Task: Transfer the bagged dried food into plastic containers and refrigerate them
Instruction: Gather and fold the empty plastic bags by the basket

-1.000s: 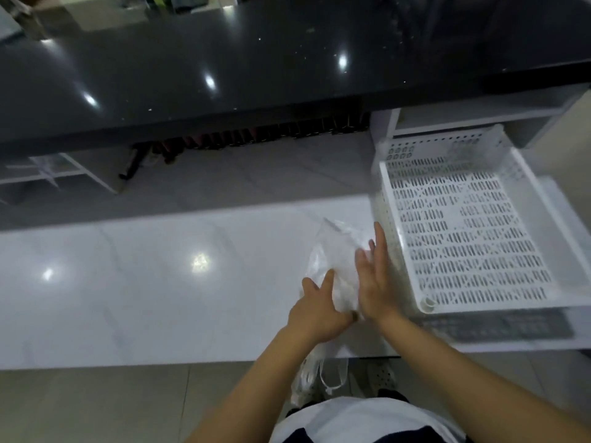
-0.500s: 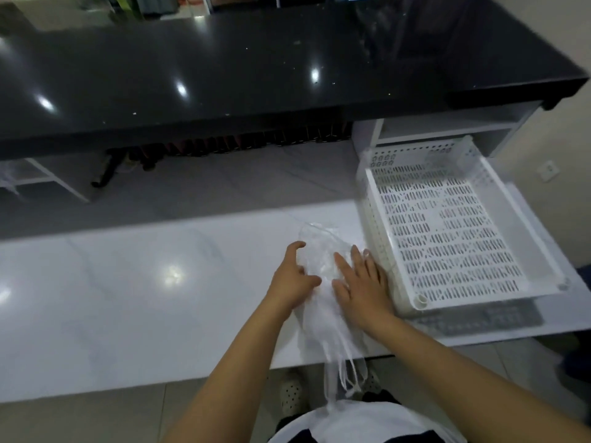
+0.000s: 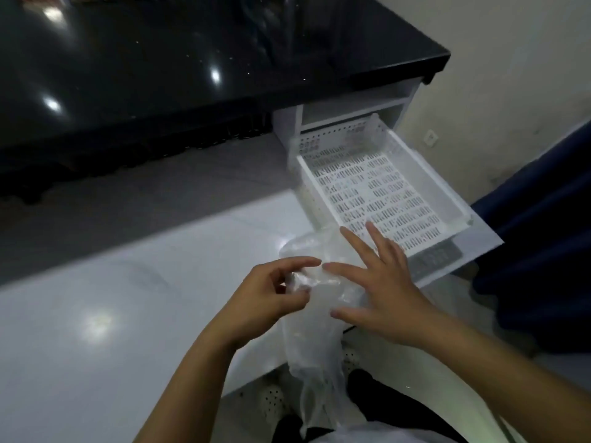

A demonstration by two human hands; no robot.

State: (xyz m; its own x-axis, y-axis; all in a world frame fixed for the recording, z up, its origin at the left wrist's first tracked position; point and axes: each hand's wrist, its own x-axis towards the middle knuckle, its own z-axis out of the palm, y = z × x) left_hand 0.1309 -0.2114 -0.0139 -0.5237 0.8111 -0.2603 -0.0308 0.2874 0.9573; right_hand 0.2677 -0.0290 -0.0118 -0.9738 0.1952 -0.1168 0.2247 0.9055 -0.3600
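Your left hand is pinching a fold of the clear plastic bag, fingers and thumb curled onto the film. Your right hand is flat and spread, fingers straight, resting on the bag's right side, not gripping.

The bag lies on the near edge of the white surface, just left of the white slotted basket. Its lower part hangs off the surface edge, down toward your lap. Bag is crumpled; can't tell whether anything is inside.

The basket sits at the right end of the surface, and your right fingertips overlap its near left corner in view; touching or not, can't tell. Behind the basket is a white shelf unit under a black glossy countertop. Right of the basket, dark blue fabric.
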